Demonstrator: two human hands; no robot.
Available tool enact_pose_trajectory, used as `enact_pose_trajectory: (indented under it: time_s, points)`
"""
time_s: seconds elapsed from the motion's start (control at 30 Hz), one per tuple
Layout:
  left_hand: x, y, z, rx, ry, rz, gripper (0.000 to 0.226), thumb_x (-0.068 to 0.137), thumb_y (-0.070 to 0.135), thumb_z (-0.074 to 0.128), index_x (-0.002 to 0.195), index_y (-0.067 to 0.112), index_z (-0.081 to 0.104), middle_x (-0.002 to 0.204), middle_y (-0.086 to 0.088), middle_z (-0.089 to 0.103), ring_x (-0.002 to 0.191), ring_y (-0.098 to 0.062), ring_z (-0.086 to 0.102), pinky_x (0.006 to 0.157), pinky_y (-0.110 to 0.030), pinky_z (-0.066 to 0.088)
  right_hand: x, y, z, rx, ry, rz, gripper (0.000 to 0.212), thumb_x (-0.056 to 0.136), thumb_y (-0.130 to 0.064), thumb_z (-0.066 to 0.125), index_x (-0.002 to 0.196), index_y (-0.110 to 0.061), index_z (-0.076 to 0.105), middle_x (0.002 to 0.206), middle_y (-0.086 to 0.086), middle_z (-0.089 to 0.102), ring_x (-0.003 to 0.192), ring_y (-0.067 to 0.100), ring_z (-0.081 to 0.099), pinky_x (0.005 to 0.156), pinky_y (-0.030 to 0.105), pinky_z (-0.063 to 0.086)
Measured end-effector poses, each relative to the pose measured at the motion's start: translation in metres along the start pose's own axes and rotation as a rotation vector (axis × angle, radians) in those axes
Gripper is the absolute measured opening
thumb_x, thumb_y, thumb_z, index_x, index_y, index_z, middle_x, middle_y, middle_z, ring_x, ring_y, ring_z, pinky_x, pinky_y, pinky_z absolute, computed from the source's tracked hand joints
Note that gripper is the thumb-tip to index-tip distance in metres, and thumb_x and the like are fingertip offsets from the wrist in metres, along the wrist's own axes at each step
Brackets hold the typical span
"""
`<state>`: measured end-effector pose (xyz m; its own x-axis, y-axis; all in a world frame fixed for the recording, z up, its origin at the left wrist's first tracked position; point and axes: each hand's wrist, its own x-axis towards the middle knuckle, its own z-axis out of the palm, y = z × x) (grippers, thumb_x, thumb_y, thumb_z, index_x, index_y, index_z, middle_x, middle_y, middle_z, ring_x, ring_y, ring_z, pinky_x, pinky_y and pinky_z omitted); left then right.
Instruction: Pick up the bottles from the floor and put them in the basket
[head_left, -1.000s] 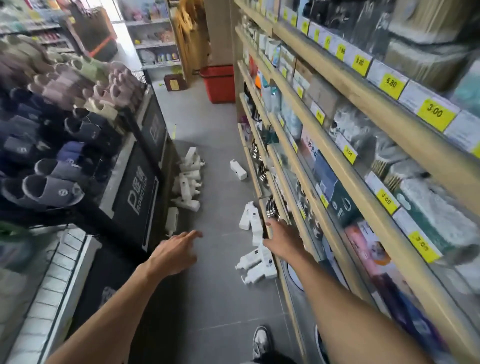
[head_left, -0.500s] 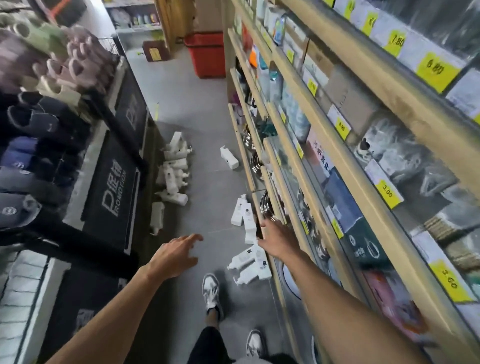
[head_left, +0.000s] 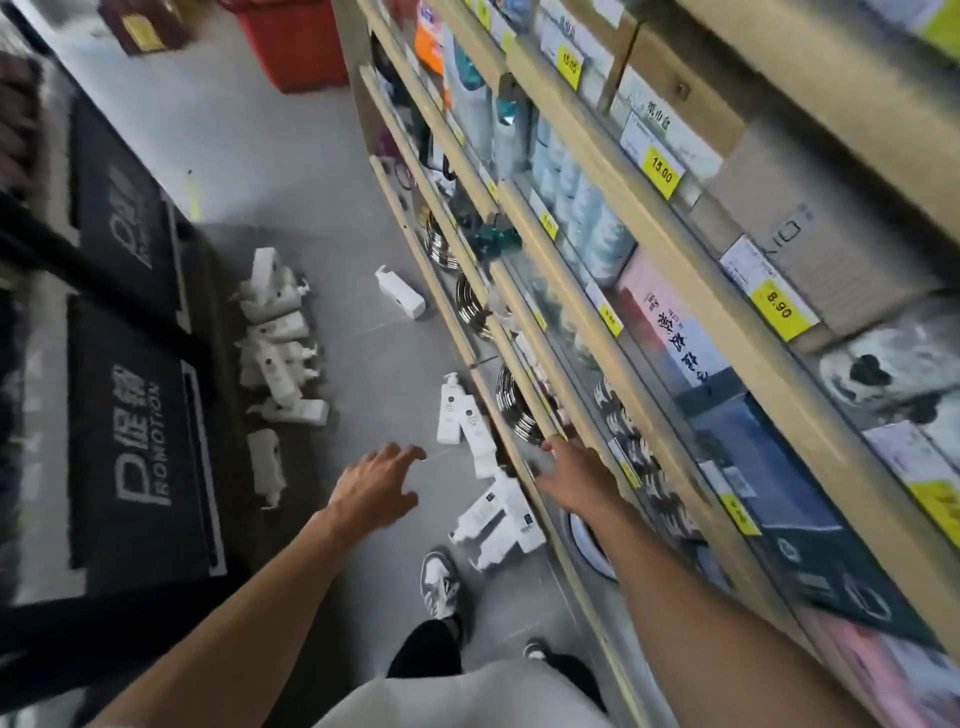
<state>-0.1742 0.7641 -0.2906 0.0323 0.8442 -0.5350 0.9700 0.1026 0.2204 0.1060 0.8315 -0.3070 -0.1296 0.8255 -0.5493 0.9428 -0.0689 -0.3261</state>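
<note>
while both hands, left (head_left: 375, 486) and right (head_left: 576, 475), hover spread and empty, white bottles (head_left: 493, 517) lie on the floor between them

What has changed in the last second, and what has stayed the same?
The person has stepped forward along the aisle: a shoe has come forward between the arms, and the floor bottles look nearer. Nothing was taken. The left hand and right hand stay open and empty; the bottles lie as before.

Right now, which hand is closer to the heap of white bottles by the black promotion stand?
Left. The left hand hovers open just right of the heap of white bottles and nearer the camera. The right hand is farther right again, beyond the left hand.
</note>
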Motion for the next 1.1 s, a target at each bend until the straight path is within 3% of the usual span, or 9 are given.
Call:
enact_pose_trajectory:
  time_s: [0.23, 0.43, 0.57, 0.9, 1.1]
  points:
    - [0.055, -0.015, 0.035, -0.04, -0.056, -0.001, 0.061, 0.091, 0.041, 0.063, 0.145, 0.038, 0.036, 0.146, -0.001, 0.042, 0.127, -0.028, 0.051, 0.102, -0.046, 0.046, 0.02, 0.005, 0.038, 0.072, -0.066, 0.104, 0.049, 0.089, -0.03, 0.07, 0.135, -0.027, 0.051, 0.131, 0.004, 0.059, 0.11, 0.026, 0.061, 0.088, 0.043, 0.055]
    - [0.087, -0.009, 0.124, -0.185, -0.189, -0.124, 0.061, 0.091, 0.042, 0.063, 0.146, 0.038, 0.037, 0.143, 0.001, 0.044, 0.127, -0.026, 0.05, 0.101, -0.046, 0.045, 0.03, 0.045, 0.107, -0.013, -0.258, 0.215, 0.055, 0.089, -0.036, 0.066, 0.14, -0.025, 0.048, 0.135, 0.007, 0.055, 0.123, 0.031, 0.055, 0.088, 0.036, 0.047]
    - [0.125, -0.013, 0.183, -0.292, -0.213, -0.255, 0.057, 0.09, 0.036, 0.063, 0.143, 0.035, 0.042, 0.139, -0.003, 0.048, 0.124, -0.03, 0.05, 0.1, -0.043, 0.041, 0.074, 0.065, 0.16, -0.069, -0.356, 0.217, 0.055, 0.094, -0.031, 0.062, 0.146, -0.023, 0.044, 0.144, 0.009, 0.052, 0.13, 0.031, 0.052, 0.098, 0.037, 0.046]
    - [0.266, -0.07, 0.39, -0.338, -0.229, -0.393, 0.065, 0.085, 0.029, 0.069, 0.143, 0.031, 0.042, 0.138, -0.013, 0.047, 0.123, -0.04, 0.048, 0.097, -0.052, 0.041, 0.239, 0.135, 0.359, 0.031, -0.36, 0.379, 0.062, 0.087, -0.031, 0.069, 0.144, -0.026, 0.046, 0.142, 0.009, 0.053, 0.129, 0.033, 0.053, 0.101, 0.043, 0.048]
    - [0.355, -0.077, 0.518, -0.235, -0.286, -0.253, 0.073, 0.083, 0.031, 0.075, 0.146, 0.025, 0.038, 0.142, -0.015, 0.044, 0.127, -0.039, 0.044, 0.1, -0.057, 0.041, 0.322, 0.186, 0.467, 0.035, -0.124, 0.463, 0.094, 0.082, -0.03, 0.08, 0.158, -0.03, 0.025, 0.146, 0.008, 0.044, 0.127, 0.031, 0.049, 0.09, 0.04, 0.045]
